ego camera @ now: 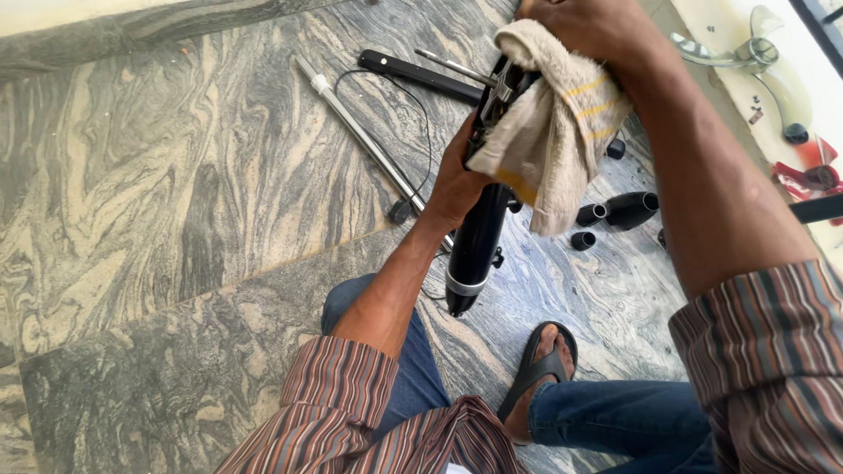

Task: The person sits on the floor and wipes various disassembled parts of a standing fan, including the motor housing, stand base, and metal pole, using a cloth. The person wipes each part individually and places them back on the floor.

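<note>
Gripping a black tube (479, 246), left fingers (457, 167) wrap closed.

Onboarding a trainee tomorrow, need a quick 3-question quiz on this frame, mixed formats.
1. True or false: the right hand presses a beige cloth against the top of the black tube-shaped part.
2. Which hand grips the black part around its middle? A) left hand B) right hand C) neither
3. Fill in: the long metal rod lies on the ____ floor.

Key: 1 true; 2 A; 3 stone
</note>
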